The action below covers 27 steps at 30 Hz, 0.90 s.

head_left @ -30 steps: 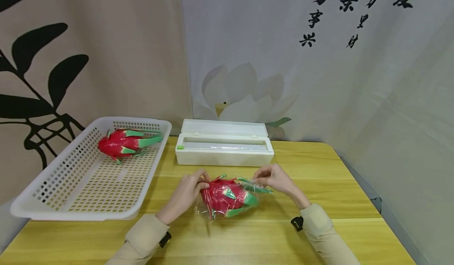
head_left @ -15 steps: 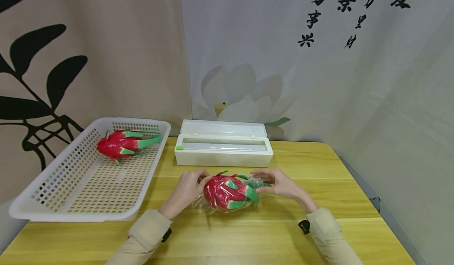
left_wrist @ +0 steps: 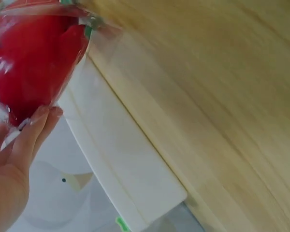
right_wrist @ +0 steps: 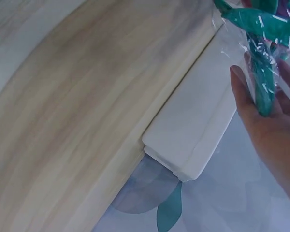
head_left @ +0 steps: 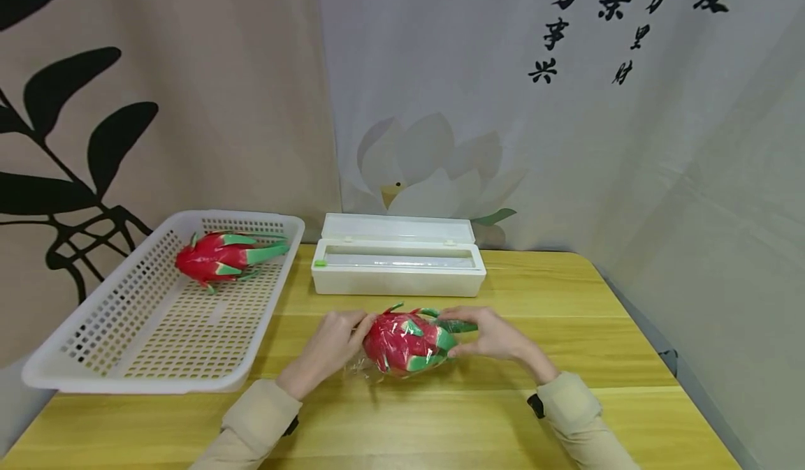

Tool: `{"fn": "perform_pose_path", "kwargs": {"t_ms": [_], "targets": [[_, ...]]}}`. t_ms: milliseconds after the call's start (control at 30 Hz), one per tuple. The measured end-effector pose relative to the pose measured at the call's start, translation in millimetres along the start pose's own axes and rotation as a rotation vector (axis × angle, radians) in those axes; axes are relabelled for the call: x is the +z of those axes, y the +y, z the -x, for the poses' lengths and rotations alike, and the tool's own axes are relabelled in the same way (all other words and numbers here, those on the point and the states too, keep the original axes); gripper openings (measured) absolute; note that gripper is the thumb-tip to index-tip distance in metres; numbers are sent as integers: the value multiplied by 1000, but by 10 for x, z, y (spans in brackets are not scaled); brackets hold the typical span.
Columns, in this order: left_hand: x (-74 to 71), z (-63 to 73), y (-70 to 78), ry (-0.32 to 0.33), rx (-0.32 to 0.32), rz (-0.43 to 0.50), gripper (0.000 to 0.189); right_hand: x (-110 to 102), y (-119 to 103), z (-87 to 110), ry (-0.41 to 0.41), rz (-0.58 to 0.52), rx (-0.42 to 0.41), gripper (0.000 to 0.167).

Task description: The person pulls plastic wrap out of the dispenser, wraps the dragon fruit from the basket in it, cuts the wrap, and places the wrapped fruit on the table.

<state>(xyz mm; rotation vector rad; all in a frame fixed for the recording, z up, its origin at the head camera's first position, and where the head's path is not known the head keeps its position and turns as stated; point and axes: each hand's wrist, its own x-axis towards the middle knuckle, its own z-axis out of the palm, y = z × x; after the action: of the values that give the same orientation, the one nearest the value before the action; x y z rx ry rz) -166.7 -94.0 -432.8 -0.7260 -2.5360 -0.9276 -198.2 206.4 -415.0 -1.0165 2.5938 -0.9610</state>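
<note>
A red dragon fruit [head_left: 402, 348] with green leaf tips, covered in shiny clear plastic wrap, is held between both hands above the middle of the wooden table. At its rounded red end, my left hand [head_left: 333, 346] holds the fruit with thumb and fingers. Loose wrap [head_left: 363, 366] hangs below that end. My right hand [head_left: 493, 337] holds the leafy end, thumb on the near side and fingers behind. In the right wrist view, the long green leaf tips [right_wrist: 263, 72], under crinkled film, lie between thumb and fingers. Fingertips [left_wrist: 41, 118] meet the wrapped red end in the left wrist view.
Behind the hands stands a white cling film box [head_left: 398, 274] with its lid raised and a film roll inside. A white perforated basket [head_left: 151, 379] on the left holds another dragon fruit [head_left: 220, 255]. A printed curtain [head_left: 434, 72] hangs behind the wooden table [head_left: 472, 428].
My right hand has gone from pinching the wrap at the leaf tips to holding the leafy end. The fruit has shifted slightly up and right, and my left hand's grip has changed.
</note>
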Motion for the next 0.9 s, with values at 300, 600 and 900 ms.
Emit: {"fn": "perform_pose_path", "kwargs": {"t_ms": [300,600,900], "targets": [[-175,37,-59,-358,-52,207,88,25,46,-25,-5,-17,36,62],[-128,22,-69,-216,-2,171,46,27,67,-57,7,-14,28,58],[-33,-16,7,-33,-103,178,23,45,54,-86,13,-2,9,54]]}}
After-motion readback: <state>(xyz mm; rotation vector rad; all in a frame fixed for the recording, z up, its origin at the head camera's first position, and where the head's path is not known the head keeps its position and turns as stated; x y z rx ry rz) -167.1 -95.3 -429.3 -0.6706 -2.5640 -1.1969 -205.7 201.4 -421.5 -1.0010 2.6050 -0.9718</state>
